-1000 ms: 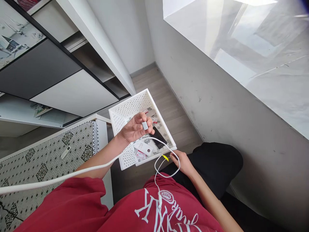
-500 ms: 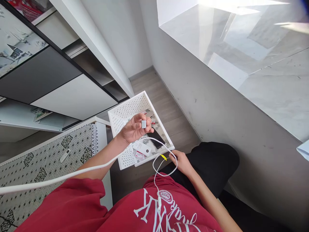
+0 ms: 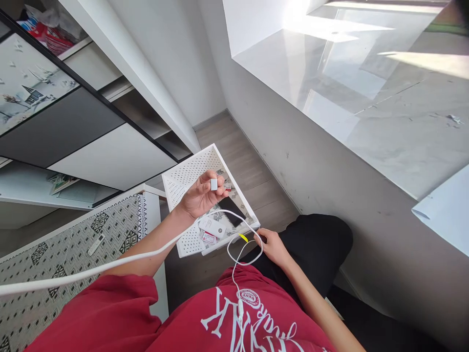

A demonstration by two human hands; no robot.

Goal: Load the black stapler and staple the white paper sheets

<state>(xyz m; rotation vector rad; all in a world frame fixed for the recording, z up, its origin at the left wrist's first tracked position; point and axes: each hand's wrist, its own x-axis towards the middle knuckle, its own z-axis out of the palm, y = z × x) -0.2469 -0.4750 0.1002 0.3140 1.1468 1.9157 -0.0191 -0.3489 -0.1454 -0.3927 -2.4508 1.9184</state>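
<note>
- Holding, in the left hand [image 3: 205, 195], a small grey-white block [image 3: 214, 184] at the fingertips, fingers curled and nearly closed around it, palm turned up.
- Raised with that hand above a white drawer [image 3: 194, 165] with perforated sides, clear of the things lying inside.
- Resting low at the near right corner of the drawer: the right hand [image 3: 271, 245], fingers partly curled; cannot tell about any firm grip there, on the rim or on the cable.
- Running across the left forearm and looping just beside the right hand: a white cable [image 3: 157, 252], with a thin length hanging down over the red shirt [image 3: 132, 303].
- Just left of the right fingers, by the cable loop: a yellow tag [image 3: 243, 237].
- Inside the drawer, between the two hands: a flat black object [image 3: 233, 211] like a phone.
- Also inside, below the left hand: a white rounded object [image 3: 212, 227] with a round dark spot, and next to it a red-and-white card [image 3: 208, 238].
- Left of the left forearm: a counter [image 3: 156, 215] under a patterned cloth [image 3: 80, 256], with a slim white object [image 3: 95, 245] lying on top.
- Directly beside the right forearm: black trousers [image 3: 322, 244].
- Far to the right of both hands: a glossy ledge [image 3: 366, 112], with a white sheet [image 3: 449, 208] at the near side.
</note>
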